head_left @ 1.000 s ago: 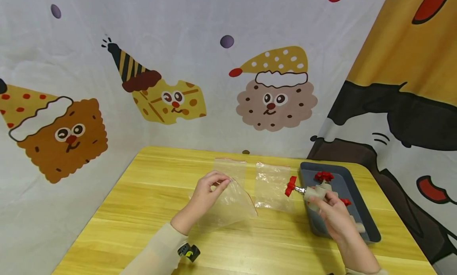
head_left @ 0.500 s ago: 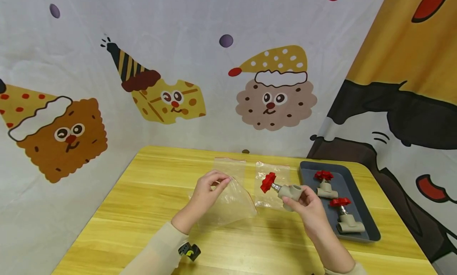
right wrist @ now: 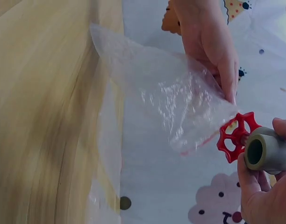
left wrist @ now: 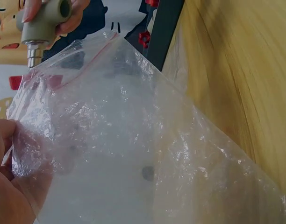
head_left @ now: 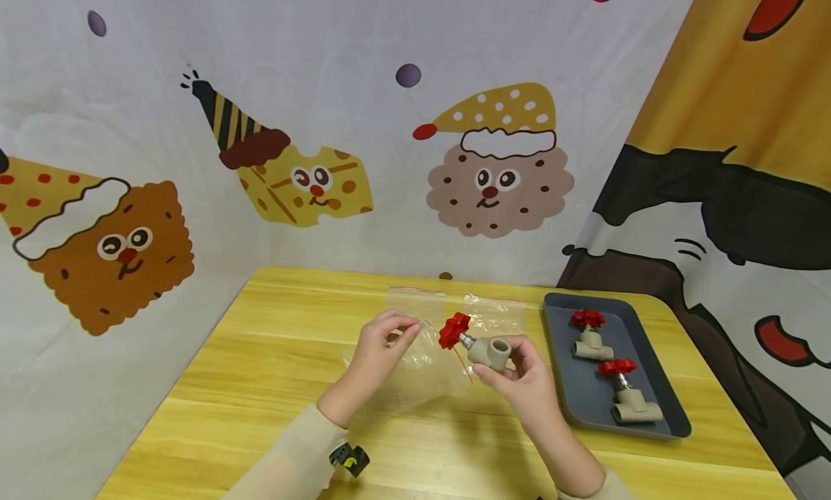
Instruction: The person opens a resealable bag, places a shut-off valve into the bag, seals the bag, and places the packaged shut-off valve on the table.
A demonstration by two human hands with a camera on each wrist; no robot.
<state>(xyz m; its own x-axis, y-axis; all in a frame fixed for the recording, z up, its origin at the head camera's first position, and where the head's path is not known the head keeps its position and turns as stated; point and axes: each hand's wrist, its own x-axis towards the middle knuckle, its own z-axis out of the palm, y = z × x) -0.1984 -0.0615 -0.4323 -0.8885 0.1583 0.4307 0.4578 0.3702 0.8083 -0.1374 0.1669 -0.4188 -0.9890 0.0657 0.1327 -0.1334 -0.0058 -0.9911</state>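
Observation:
My left hand pinches a clear zip bag near its red-edged mouth, holding it up off the table. In my right hand is a beige pipe valve, gripped by its body between thumb and fingers. The valve's red handwheel points left toward the bag's mouth; in the right wrist view it overlaps the bag's edge, and whether it is inside I cannot tell. Behind the plastic in the left wrist view, the valve's metal stem shows near the opening.
A grey tray stands at the right with a beige valve and a second valve in it, both with red handwheels. Flat clear bags lie on the wooden table behind my hands. A printed cloth hangs behind.
My right hand has carried the valve left from above the tray to the bag's mouth. The left hand has stayed nearly in place with the bag.

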